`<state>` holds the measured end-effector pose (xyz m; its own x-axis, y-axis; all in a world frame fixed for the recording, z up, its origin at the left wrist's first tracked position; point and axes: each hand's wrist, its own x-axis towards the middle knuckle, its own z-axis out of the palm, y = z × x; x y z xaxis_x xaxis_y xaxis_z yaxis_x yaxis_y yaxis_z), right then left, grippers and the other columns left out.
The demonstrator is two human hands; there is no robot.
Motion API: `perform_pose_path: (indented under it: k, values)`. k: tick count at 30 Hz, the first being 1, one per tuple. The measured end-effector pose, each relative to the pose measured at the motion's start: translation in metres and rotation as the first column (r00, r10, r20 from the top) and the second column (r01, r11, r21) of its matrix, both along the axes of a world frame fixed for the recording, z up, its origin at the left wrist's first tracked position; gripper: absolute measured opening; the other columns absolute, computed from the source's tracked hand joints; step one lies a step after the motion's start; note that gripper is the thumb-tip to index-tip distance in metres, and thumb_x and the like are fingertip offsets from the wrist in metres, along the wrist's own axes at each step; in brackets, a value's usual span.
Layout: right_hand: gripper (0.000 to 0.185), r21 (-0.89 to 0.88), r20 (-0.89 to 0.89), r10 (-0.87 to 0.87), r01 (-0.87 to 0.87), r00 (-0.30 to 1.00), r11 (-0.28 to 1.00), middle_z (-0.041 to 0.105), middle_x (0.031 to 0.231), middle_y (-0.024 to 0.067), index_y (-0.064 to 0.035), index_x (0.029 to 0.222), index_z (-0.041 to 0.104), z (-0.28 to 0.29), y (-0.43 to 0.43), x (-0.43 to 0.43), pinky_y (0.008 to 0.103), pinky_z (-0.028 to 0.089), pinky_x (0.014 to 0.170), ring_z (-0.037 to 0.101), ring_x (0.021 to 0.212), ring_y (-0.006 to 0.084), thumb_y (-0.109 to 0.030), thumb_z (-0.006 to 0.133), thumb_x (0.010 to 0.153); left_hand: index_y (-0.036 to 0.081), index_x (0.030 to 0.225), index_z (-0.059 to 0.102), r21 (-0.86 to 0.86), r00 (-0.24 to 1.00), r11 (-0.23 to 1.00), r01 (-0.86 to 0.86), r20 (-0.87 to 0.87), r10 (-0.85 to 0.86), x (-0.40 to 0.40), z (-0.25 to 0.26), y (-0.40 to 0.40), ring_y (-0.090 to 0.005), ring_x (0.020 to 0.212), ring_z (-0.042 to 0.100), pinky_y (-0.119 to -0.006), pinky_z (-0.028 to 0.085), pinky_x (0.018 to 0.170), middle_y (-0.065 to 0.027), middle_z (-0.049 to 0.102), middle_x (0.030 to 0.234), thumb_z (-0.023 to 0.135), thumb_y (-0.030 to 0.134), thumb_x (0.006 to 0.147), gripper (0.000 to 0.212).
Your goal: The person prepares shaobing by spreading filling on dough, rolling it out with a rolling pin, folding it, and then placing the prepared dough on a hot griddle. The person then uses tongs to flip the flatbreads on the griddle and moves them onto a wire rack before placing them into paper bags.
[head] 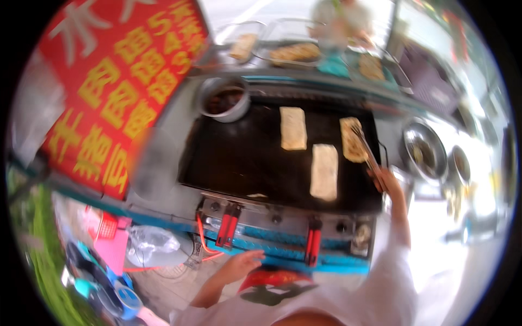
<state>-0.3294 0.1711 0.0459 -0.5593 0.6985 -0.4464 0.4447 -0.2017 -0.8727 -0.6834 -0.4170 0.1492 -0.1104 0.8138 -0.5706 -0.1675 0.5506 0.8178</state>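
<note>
Metal tongs point(365, 147) are in my right hand point(384, 181) at the right edge of a dark flat griddle point(240, 155). Their tips touch a browned rectangular flatbread point(353, 138). Two paler flatbreads lie left of it, one farther back point(293, 128) and one nearer the front point(324, 172). My left hand point(244, 264) hangs in front of the stall, below the griddle, with fingers apart and nothing seen in it. A small pale scrap point(257, 195) lies by the griddle's front edge.
A metal pot point(228, 112) with dark contents stands on the griddle's back left corner. Red-handled clamps point(228, 228) stick out at the front. Metal bowls point(424, 150) stand at the right. Behind are trays of flatbreads point(295, 55) and another person point(342, 24). A red sign point(122, 93) with writing covers the left.
</note>
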Motion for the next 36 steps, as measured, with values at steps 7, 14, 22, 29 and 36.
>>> perform_pose_path:
  k: [7, 14, 22, 29, 36]
  values:
    - [0.040, -0.128, -0.021, 0.112, -0.113, 0.994, 0.985, 0.073, 0.073, 0.0121, 0.0063, 0.107, 0.074, 0.181, -0.097, 0.071, 0.0245, 0.046, 0.035, 0.063, 0.046, 0.0130, -0.033, 0.068, 0.100, -0.002, 0.154, 0.050, 0.058, 0.950, 0.952, -0.300, -0.068, 0.304, -0.032, -0.027, -0.094, -0.0231, 0.130, 0.064, -0.039, 0.051, 0.112, -0.0151, 0.065, 0.140, 0.059, 0.007, 0.109, 0.046]
    - [0.035, 0.381, -0.078, 0.249, -0.202, 0.965, 0.902, 0.055, 0.057, 0.0008, -0.0016, 0.099, 0.067, 0.325, -0.048, -0.356, 0.0260, 0.037, 0.037, 0.051, 0.041, 0.0099, -0.036, 0.064, 0.105, 0.001, 0.145, 0.059, 0.247, 0.955, 0.963, -0.104, -0.246, 0.166, -0.097, -0.068, -0.057, -0.0248, 0.125, 0.067, -0.035, 0.053, 0.104, -0.0146, 0.070, 0.133, 0.063, 0.014, 0.107, 0.040]
    - [0.031, 0.587, 0.640, 0.150, -0.605, 0.753, 0.538, 0.056, 0.057, 0.0109, 0.0042, 0.085, 0.063, 0.317, 0.052, -0.644, 0.0421, 0.054, 0.049, 0.061, 0.051, 0.0245, -0.018, 0.051, 0.102, -0.001, 0.142, 0.061, 0.216, 0.924, 0.945, -0.244, -0.244, 0.295, -0.182, -0.063, -0.104, -0.0226, 0.118, 0.070, -0.034, 0.054, 0.102, -0.0151, 0.072, 0.132, 0.065, 0.010, 0.105, 0.038]
    - [0.025, 0.077, 0.051, 0.130, -0.133, 0.990, 0.988, 0.068, 0.082, 0.0160, 0.0012, 0.104, 0.058, 0.302, 0.043, -0.645, 0.0293, 0.051, 0.044, 0.057, 0.053, 0.0158, -0.023, 0.062, 0.106, -0.003, 0.148, 0.055, -0.006, 0.913, 0.917, -0.400, -0.093, 0.397, -0.214, 0.014, -0.117, -0.0222, 0.118, 0.070, -0.033, 0.055, 0.101, -0.0157, 0.070, 0.134, 0.062, 0.006, 0.107, 0.043]
    - [0.024, -0.165, -0.246, 0.098, -0.141, 0.964, 0.976, 0.071, 0.108, 0.0193, -0.0007, 0.109, 0.054, 0.285, 0.065, -0.679, 0.0241, 0.051, 0.045, 0.061, 0.063, 0.0105, -0.021, 0.065, 0.105, 0.000, 0.144, 0.061, 0.217, 0.866, 0.880, -0.422, -0.191, 0.463, -0.208, 0.033, -0.115, -0.0201, 0.115, 0.070, -0.033, 0.055, 0.098, -0.0120, 0.071, 0.133, 0.064, 0.006, 0.106, 0.038]
